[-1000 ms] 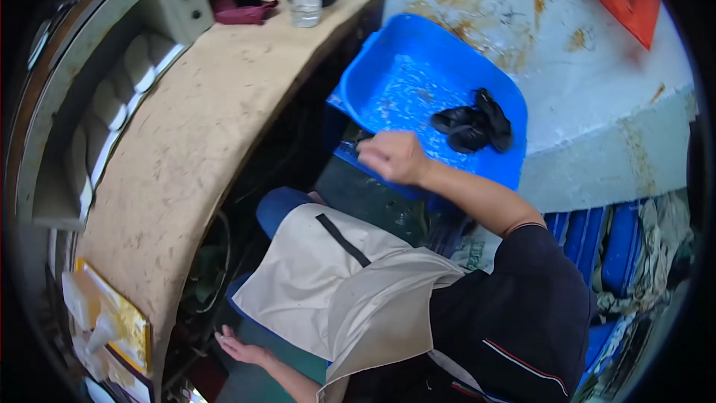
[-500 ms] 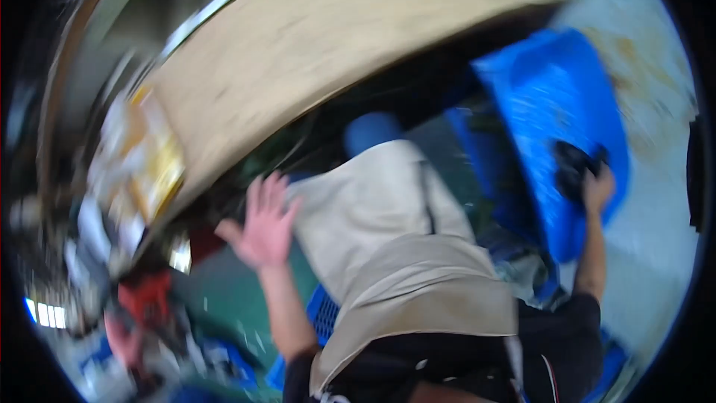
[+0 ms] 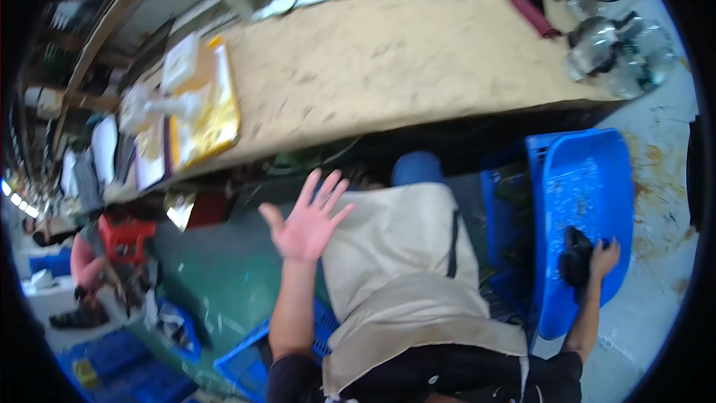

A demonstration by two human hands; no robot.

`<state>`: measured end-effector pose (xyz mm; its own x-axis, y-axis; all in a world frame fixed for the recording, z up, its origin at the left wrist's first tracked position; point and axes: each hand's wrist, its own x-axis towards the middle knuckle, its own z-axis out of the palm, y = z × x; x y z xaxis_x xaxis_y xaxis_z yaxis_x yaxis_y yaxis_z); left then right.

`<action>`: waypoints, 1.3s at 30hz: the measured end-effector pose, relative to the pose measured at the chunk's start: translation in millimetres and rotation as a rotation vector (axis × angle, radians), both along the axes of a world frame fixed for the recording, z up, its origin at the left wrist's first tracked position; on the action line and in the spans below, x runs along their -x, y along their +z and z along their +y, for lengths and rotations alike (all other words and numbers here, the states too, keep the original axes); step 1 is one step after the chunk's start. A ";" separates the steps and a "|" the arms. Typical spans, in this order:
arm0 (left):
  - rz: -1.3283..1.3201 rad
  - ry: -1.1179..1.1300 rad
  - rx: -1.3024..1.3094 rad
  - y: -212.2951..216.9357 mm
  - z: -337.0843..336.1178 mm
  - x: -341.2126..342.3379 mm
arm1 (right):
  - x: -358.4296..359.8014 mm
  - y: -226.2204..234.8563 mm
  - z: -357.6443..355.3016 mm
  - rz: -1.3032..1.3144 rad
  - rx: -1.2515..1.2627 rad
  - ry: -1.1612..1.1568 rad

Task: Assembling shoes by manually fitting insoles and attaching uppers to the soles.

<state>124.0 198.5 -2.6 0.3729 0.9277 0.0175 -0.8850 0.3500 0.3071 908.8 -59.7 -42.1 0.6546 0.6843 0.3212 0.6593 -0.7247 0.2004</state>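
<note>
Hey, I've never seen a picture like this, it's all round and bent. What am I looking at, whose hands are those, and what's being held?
There is no machine here. A person wears a wide fisheye camera on the head, looking down, so straight edges bend toward the rim. You see their own body from above: a beige apron over the lap, with both arms coming in from the bottom.

The left hand is raised with fingers spread and holds nothing. The right hand reaches into a tilted blue bin and rests on some dark items; whether it grips them is hard to tell.

Ahead runs a long tan workbench with yellow packets at its left end and clear plastic bottles past its right end. Blue crates sit on the green floor.
</note>
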 end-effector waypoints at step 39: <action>0.640 0.697 0.025 31.1 11.3 8.8 | 481.5 100.0 292.2 2.354 -0.592 0.520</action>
